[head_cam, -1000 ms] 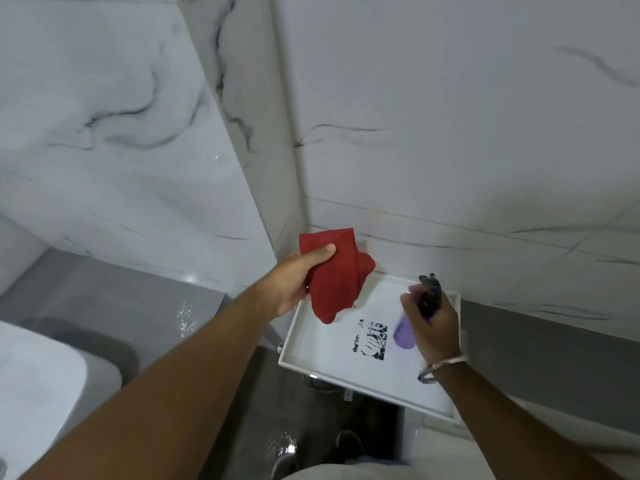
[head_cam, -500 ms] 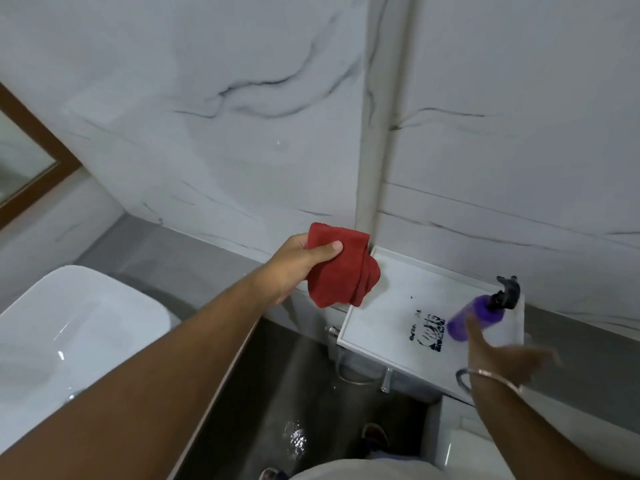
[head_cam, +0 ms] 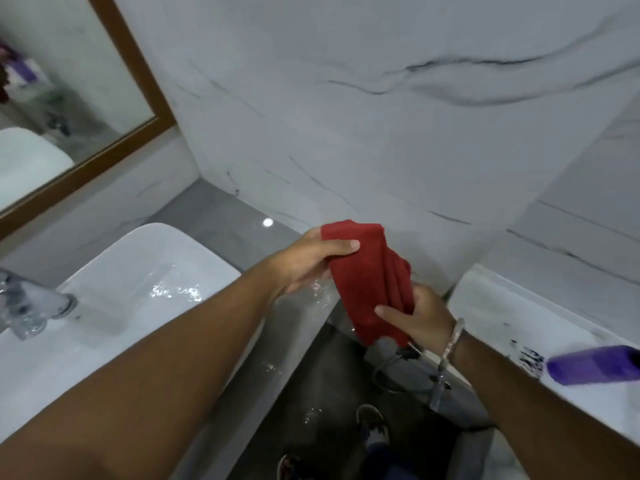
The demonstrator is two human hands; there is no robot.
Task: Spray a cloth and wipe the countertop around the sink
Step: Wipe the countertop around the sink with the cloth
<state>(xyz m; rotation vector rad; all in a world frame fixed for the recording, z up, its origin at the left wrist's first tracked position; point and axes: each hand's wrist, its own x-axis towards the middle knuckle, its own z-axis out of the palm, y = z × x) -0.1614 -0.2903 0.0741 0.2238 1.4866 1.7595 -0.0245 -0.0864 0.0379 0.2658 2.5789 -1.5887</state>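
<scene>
Purple bottle (head_cam: 594, 364) blurred, cut off by frame edge; nozzle unseen.

Bare forearms, no sleeves — a thin silver bangle (head_cam: 451, 342) circles the right wrist; dark shoes (head_cam: 372, 421) below.

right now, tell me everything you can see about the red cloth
The red cloth looks like soft, fuzzy fabric, plain deep red, bunched into loose lengthwise folds. It hangs in the air in front of the marble wall, between the sink and the white ledge, touching neither. The left hand pinches its upper end, thumb across the front; the right hand grips its lower part, with the bottom edge drooping below. Whether it is damp cannot be told.
</scene>
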